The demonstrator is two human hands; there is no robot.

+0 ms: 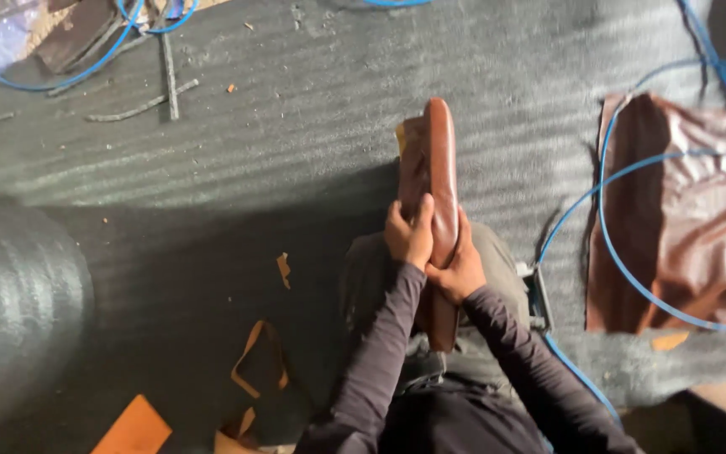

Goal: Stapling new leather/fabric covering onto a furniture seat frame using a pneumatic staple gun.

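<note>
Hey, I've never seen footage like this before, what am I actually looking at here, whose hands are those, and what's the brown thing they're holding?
There is one picture, taken by a camera worn on a person's head, looking down at their own hands and lap. No machine is involved. The left hand and right hand, in dark long sleeves, both grip a long brown leather piece, folded or rolled and standing roughly upright over the knee. Below them lies a grey ribbed mat. On it, to the right, is a sheet of brown leather with a blue cord looping across it. Orange-brown leather scraps lie at lower left, and a grey roll sits at the far left.
</note>
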